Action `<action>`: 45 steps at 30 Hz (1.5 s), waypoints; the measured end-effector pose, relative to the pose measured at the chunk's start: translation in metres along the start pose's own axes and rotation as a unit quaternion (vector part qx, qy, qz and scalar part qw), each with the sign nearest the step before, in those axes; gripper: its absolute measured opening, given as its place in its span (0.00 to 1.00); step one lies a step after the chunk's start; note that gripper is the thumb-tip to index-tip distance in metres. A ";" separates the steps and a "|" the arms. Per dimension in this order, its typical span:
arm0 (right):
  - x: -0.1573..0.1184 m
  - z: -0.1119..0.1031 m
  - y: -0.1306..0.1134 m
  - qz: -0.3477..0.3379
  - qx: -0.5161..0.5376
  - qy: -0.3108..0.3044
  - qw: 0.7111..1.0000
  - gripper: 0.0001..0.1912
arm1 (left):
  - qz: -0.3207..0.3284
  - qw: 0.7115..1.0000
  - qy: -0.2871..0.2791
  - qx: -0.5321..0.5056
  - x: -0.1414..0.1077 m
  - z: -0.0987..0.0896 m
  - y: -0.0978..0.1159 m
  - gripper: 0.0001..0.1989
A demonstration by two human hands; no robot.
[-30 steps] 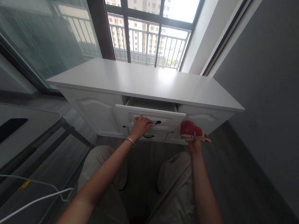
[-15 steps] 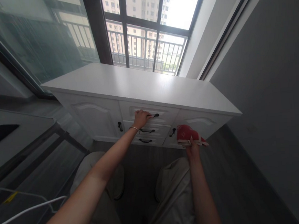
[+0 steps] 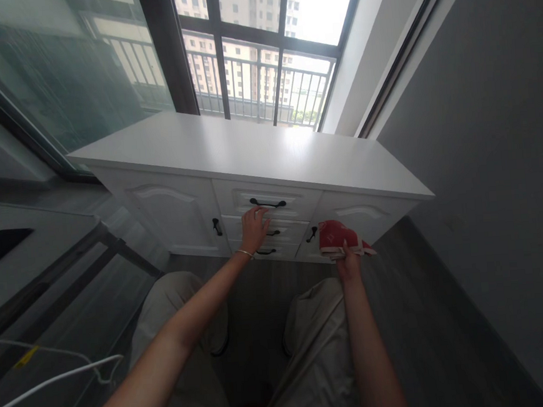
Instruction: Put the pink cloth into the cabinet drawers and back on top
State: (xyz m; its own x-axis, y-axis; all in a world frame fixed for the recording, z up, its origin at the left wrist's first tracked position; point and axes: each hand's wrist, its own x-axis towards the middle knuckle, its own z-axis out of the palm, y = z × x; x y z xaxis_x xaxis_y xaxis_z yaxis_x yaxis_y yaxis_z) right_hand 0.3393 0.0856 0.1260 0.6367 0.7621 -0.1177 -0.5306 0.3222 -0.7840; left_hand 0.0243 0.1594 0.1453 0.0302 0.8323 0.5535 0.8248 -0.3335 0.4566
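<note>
A white cabinet (image 3: 258, 151) has three middle drawers and a door on each side. All its drawers and doors look closed. My left hand (image 3: 255, 230), with a bracelet at the wrist, is in front of the drawers, just below the top drawer's dark handle (image 3: 268, 203). Its fingers are apart and curve near the middle handle (image 3: 274, 233), which it partly covers. My right hand (image 3: 349, 263) holds a folded red cloth (image 3: 336, 236) with a pale edge, in front of the right door and beside its handle (image 3: 311, 234).
A table (image 3: 33, 231) with a dark object (image 3: 2, 246) on it stands at the left. White cables (image 3: 55, 380) run below it. Behind the cabinet is a window (image 3: 260, 54); a grey wall (image 3: 486, 180) rises on the right.
My left hand has come off the top drawer handle and moved down to the middle drawer. My right hand still holds the red cloth. The view has shifted slightly.
</note>
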 end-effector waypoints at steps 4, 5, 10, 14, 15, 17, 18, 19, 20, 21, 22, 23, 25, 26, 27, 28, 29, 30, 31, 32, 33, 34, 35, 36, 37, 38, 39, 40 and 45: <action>0.001 0.000 0.003 -0.005 -0.003 0.001 1.000 0.16 | 0.020 0.996 -0.081 0.005 -0.058 0.027 -0.009 0.20; 0.002 0.001 0.004 -0.006 0.000 0.002 1.000 0.16 | 0.020 0.994 -0.107 0.012 -0.067 0.034 -0.012 0.20; 0.004 0.006 0.012 0.003 0.006 -0.001 1.000 0.18 | -0.031 0.971 -0.220 0.091 -0.069 0.062 -0.019 0.28; 0.005 0.009 0.017 0.005 -0.009 0.000 1.000 0.16 | -0.052 0.957 -0.261 0.114 -0.050 0.075 -0.021 0.27; 0.006 0.008 0.018 0.005 -0.011 -0.001 1.000 0.16 | -0.057 0.955 -0.266 0.118 -0.047 0.078 -0.022 0.27; 0.006 0.008 0.019 0.004 -0.014 -0.004 1.000 0.16 | -0.066 0.950 -0.279 0.126 -0.044 0.083 -0.022 0.26; 0.006 0.007 0.020 0.002 -0.015 -0.008 1.000 0.16 | -0.070 0.947 -0.285 0.129 -0.043 0.085 -0.022 0.27; 0.007 0.006 0.019 -0.001 -0.016 -0.012 1.000 0.16 | -0.074 0.945 -0.290 0.132 -0.043 0.087 -0.022 0.27; 0.007 0.005 0.019 -0.004 -0.018 -0.017 1.000 0.16 | -0.078 0.943 -0.294 0.134 -0.044 0.088 -0.022 0.28; 0.007 0.004 0.018 -0.007 -0.020 -0.021 1.000 0.16 | -0.081 0.942 -0.297 0.136 -0.045 0.089 -0.023 0.28; 0.007 0.003 0.017 -0.009 -0.022 -0.022 0.999 0.15 | -0.083 0.941 -0.300 0.136 -0.045 0.089 -0.023 0.28; 0.007 0.002 0.016 -0.009 -0.022 -0.021 0.999 0.15 | -0.085 0.940 -0.302 0.136 -0.046 0.090 -0.024 0.28; 0.008 0.000 0.014 -0.009 -0.022 -0.017 1.000 0.16 | -0.088 0.938 -0.306 0.136 -0.049 0.089 -0.024 0.27; 0.008 -0.001 0.014 -0.010 -0.024 -0.015 1.000 0.17 | -0.090 0.937 -0.308 0.136 -0.052 0.088 -0.024 0.27; 0.008 -0.002 0.014 -0.012 -0.028 -0.015 0.999 0.18 | -0.092 0.937 -0.308 0.137 -0.055 0.087 -0.023 0.26; 0.009 -0.003 0.014 -0.012 -0.036 -0.016 0.999 0.18 | -0.094 0.937 -0.306 0.138 -0.060 0.086 -0.022 0.26; 0.010 -0.004 0.015 -0.011 -0.045 -0.017 0.999 0.18 | -0.096 0.938 -0.304 0.139 -0.065 0.084 -0.020 0.26; 0.011 -0.005 0.016 -0.010 -0.052 -0.017 0.998 0.18 | -0.096 0.938 -0.302 0.140 -0.073 0.082 -0.018 0.27; 0.011 -0.006 0.017 -0.010 -0.057 -0.017 0.998 0.18 | -0.097 0.939 -0.299 0.141 -0.081 0.080 -0.016 0.27; 0.012 -0.006 0.017 -0.011 -0.058 -0.016 0.998 0.18 | -0.098 0.939 -0.297 0.142 -0.090 0.078 -0.013 0.28; 0.013 -0.006 0.018 -0.014 -0.056 -0.016 0.998 0.18 | -0.099 0.939 -0.296 0.143 -0.099 0.075 -0.011 0.29; 0.013 -0.005 0.018 -0.020 -0.051 -0.014 0.998 0.18 | -0.099 0.939 -0.296 0.144 -0.110 0.071 -0.009 0.29; 0.012 -0.004 0.017 -0.023 -0.043 -0.013 0.999 0.18 | -0.098 0.939 -0.297 0.144 -0.120 0.068 -0.008 0.30; 0.012 -0.003 0.016 -0.023 -0.034 -0.013 0.999 0.17 | -0.097 0.938 -0.299 0.145 -0.130 0.065 -0.007 0.31; 0.010 -0.001 0.015 -0.019 -0.026 -0.012 0.999 0.17 | -0.095 0.938 -0.301 0.145 -0.139 0.061 -0.006 0.31; 0.009 0.001 0.013 -0.015 -0.018 -0.009 1.000 0.16 | -0.092 0.937 -0.304 0.144 -0.148 0.057 -0.005 0.32; 0.007 0.003 0.012 -0.010 -0.011 -0.004 1.000 0.15 | -0.089 0.937 -0.306 0.143 -0.156 0.053 -0.004 0.32; 0.005 0.005 0.010 -0.007 -0.006 0.002 1.000 0.14 | -0.087 0.937 -0.308 0.141 -0.163 0.049 -0.003 0.33; -0.003 0.011 0.003 0.007 -0.006 0.034 0.999 0.15 | -0.094 0.935 -0.315 0.134 -0.191 0.031 0.006 0.33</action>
State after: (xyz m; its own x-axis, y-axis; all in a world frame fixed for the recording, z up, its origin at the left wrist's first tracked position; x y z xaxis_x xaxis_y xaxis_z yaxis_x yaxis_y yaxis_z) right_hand 0.3294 0.0905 0.1303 0.6661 0.7264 -0.1695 -0.5332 0.3048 -0.7892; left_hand 0.0413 0.0122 0.0208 0.1264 0.9889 -0.0781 0.9585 -0.1015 0.2665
